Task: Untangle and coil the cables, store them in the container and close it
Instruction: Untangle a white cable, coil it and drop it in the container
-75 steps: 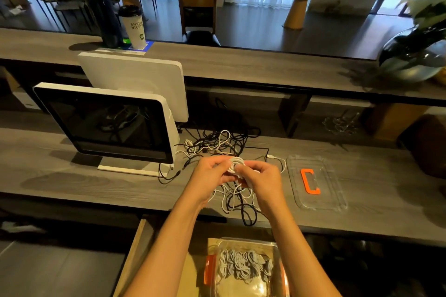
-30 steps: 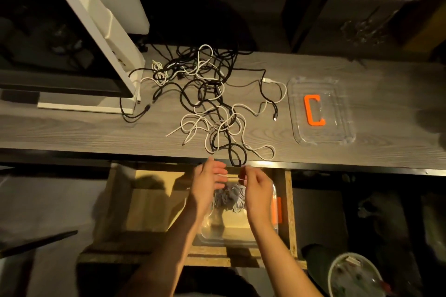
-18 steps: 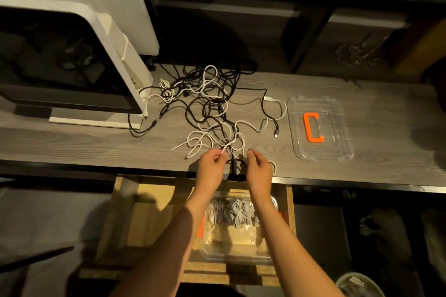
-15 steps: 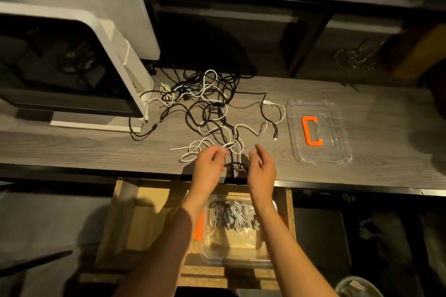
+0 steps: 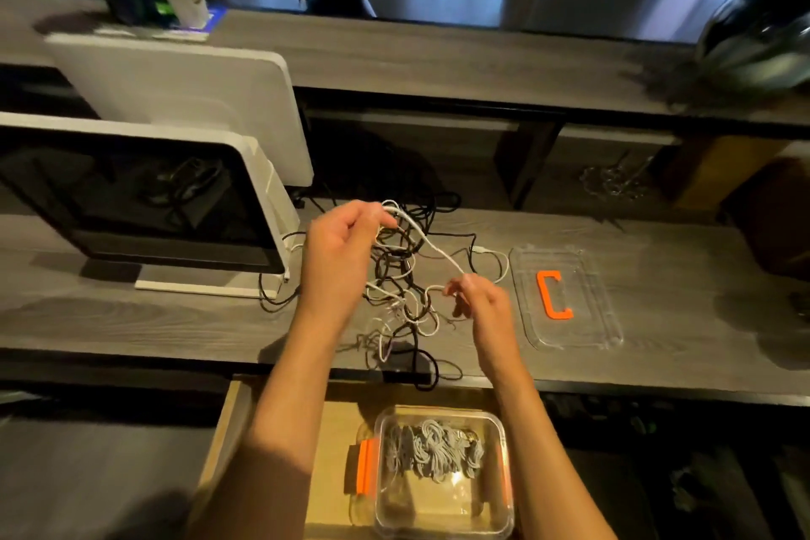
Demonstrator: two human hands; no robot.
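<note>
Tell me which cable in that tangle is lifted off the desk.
The white cable, stretched between the hands: left hand pinches one end high, right hand holds it lower. The black cables lie on the desk.

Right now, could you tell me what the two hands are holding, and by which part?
A white cable: the left hand pinches one end, the right hand pinches it further along.

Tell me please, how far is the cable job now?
Partly done. Several coiled cables already lie in the open container in the drawer. In hand: the left hand and right hand hold one white cable stretched between them. Left: the tangle on the desk, then fitting the lid, lying beside it.
</note>
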